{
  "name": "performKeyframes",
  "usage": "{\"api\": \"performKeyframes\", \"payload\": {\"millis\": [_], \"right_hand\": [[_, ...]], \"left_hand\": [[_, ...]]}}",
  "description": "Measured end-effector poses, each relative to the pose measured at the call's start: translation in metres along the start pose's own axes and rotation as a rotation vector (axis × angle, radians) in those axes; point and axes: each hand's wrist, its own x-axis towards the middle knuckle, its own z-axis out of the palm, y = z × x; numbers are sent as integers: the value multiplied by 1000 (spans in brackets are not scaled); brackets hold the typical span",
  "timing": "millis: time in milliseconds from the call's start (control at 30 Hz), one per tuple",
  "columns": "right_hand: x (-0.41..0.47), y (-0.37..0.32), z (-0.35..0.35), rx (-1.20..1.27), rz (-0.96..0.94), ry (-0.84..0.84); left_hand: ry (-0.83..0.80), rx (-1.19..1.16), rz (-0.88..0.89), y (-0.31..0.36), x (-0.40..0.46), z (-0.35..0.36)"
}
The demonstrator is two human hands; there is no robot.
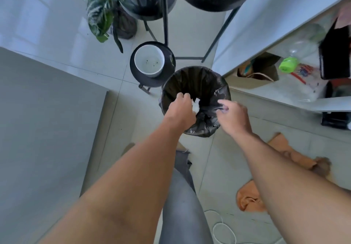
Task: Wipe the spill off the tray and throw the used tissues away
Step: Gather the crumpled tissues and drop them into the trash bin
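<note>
Pale tiled floor point(218, 167); potted plant point(98, 10) on black stand; white shelf unit point(266, 34).

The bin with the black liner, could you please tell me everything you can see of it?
The bin is round, stands upright on the tiled floor and is lined with a glossy, crinkled black plastic bag folded over its rim. Its inside looks dark. The left hand holds a crumpled white tissue over the opening; the right hand reaches to the liner at the near right rim. A white pot on a dark stand sits just beyond it.

text: none legible | plastic bag point(305, 76) on shelf: red and blue print, too blurred to read
</note>
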Motion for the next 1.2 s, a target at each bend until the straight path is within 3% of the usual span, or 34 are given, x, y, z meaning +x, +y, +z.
{"api": "performKeyframes", "payload": {"millis": [300,467,767,967,1133,1200], "right_hand": [[-62,-91,-74,-5,-80,-105],[-102,-188,-129,-81,-300,-141],[-203,-425,-211,-182,-863,-159],[-288,-543,-183,-218,-1165,-173],[-374,-593,-127,-348,-1393,-167],[-414,-614,-94,-350,-1460,-285]], "left_hand": [[63,-24,-92,21,-75,-93],[222,-128,-192,33,-131,-171],[668,-184,-307,4,-262,-368],[1014,-210,-455,-57,-381,-453],[1193,-298,-641,-139,-487,-444],[1245,-308,-749,-176,-533,-435]]}}
